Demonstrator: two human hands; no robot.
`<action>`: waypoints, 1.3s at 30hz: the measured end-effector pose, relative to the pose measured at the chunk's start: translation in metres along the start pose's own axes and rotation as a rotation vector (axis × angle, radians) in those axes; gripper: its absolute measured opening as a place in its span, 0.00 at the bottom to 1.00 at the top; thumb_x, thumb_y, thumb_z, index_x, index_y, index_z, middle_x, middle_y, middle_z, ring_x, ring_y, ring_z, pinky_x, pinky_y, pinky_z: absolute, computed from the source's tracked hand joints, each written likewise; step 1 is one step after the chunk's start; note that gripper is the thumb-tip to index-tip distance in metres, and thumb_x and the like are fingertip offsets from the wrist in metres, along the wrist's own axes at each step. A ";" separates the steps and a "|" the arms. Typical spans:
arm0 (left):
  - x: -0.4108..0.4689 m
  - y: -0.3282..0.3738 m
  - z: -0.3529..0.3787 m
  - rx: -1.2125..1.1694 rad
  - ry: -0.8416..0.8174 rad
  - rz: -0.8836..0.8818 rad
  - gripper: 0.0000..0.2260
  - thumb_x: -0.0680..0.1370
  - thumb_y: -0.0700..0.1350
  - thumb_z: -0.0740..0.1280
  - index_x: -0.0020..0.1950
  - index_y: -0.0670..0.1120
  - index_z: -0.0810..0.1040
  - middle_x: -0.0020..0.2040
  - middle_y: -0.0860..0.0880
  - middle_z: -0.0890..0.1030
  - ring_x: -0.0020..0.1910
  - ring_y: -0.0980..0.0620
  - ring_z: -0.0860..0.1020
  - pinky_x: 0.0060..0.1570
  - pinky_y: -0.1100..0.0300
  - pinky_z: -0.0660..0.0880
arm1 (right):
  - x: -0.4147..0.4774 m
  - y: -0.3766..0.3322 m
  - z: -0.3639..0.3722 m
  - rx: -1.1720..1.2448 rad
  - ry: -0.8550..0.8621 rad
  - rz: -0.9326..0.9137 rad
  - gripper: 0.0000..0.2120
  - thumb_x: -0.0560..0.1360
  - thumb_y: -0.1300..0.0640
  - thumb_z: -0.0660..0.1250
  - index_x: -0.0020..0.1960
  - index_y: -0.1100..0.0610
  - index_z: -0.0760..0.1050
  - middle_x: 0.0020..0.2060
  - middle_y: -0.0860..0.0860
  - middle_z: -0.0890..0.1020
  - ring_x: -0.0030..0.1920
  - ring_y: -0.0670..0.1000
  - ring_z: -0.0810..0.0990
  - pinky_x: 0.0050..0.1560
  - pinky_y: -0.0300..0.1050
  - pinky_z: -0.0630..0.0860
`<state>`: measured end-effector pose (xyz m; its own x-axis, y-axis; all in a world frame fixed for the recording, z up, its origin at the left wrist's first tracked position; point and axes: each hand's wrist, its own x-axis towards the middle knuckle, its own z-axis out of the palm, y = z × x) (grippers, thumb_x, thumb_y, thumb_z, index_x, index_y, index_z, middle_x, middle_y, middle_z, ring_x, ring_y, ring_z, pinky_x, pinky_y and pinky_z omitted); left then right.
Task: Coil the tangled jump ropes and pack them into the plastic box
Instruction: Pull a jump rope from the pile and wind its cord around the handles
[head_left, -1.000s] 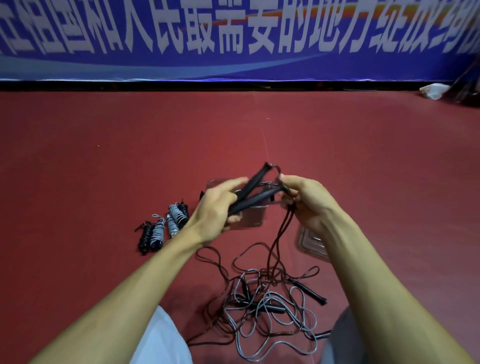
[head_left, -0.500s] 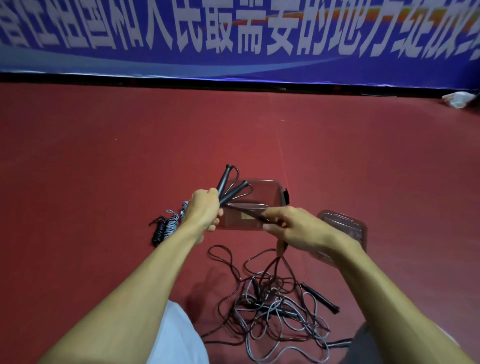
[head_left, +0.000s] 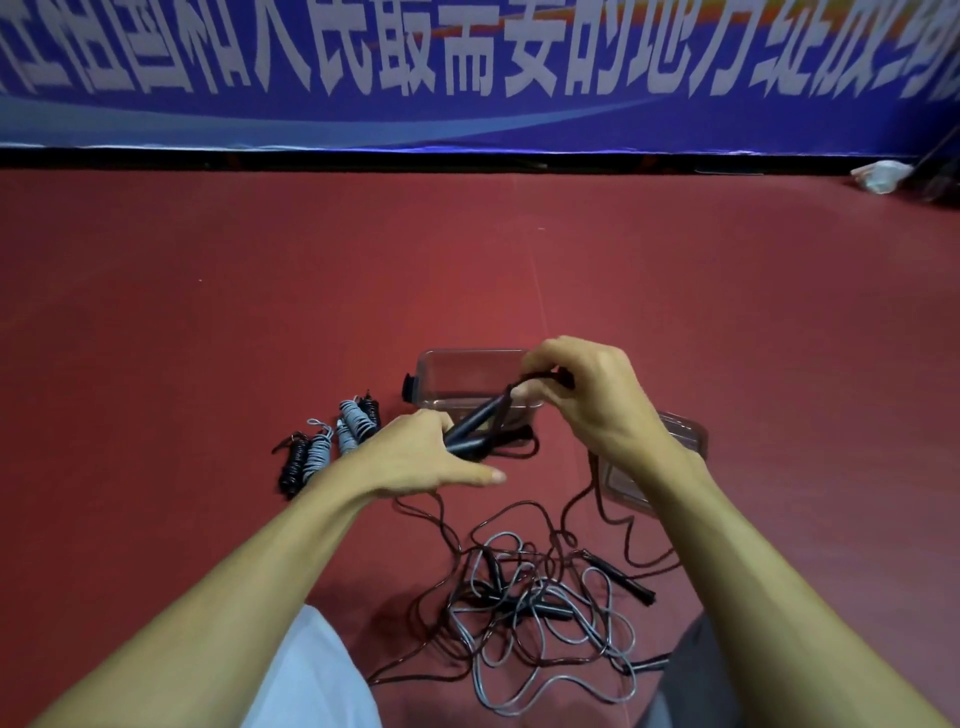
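Handles (head_left: 470, 434) gripped by left hand (head_left: 415, 457); cord (head_left: 537, 375) pinched by right hand (head_left: 597, 400), now raised to 1 o'clock: coiling judged begun.

Coiled ropes (head_left: 324, 447) L of box (head_left: 467, 356), lid (head_left: 685, 431) R — tangle (head_left: 540, 613) in front

Clear plastic box (head_left: 457, 382) upright, open, black latch at left end. Row of coiled black and grey bundles (head_left: 332, 441) just left of it. 2 black handles (head_left: 470, 430) held side by side in front of box, cord (head_left: 537, 375) looped above, trailing into loose black-grey tangle (head_left: 540, 608) nearer.
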<state>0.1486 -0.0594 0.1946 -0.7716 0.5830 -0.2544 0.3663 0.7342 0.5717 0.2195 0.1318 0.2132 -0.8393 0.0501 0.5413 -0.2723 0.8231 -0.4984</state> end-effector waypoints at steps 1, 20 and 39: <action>-0.002 0.003 0.003 0.062 0.008 0.016 0.25 0.66 0.64 0.75 0.40 0.47 0.69 0.32 0.53 0.67 0.30 0.53 0.66 0.32 0.56 0.59 | 0.000 0.001 -0.002 0.026 0.028 0.030 0.10 0.66 0.55 0.78 0.40 0.54 0.78 0.34 0.45 0.76 0.35 0.46 0.73 0.35 0.45 0.70; -0.011 0.037 0.010 -0.693 -0.207 0.295 0.15 0.64 0.40 0.59 0.49 0.40 0.73 0.31 0.47 0.72 0.25 0.53 0.65 0.25 0.64 0.61 | 0.001 0.009 -0.027 1.067 -0.015 0.788 0.11 0.78 0.64 0.64 0.38 0.57 0.77 0.27 0.47 0.74 0.25 0.43 0.70 0.25 0.34 0.69; 0.011 -0.004 -0.011 -0.130 0.510 0.068 0.09 0.78 0.42 0.63 0.58 0.45 0.71 0.44 0.47 0.75 0.40 0.47 0.72 0.38 0.55 0.66 | -0.005 -0.009 0.006 -0.012 -0.694 0.389 0.12 0.82 0.51 0.60 0.47 0.56 0.79 0.32 0.50 0.75 0.29 0.46 0.76 0.32 0.33 0.76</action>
<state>0.1329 -0.0597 0.1975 -0.9152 0.3606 0.1799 0.3816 0.6324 0.6741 0.2228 0.1206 0.2108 -0.9756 -0.0253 -0.2179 0.1026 0.8253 -0.5553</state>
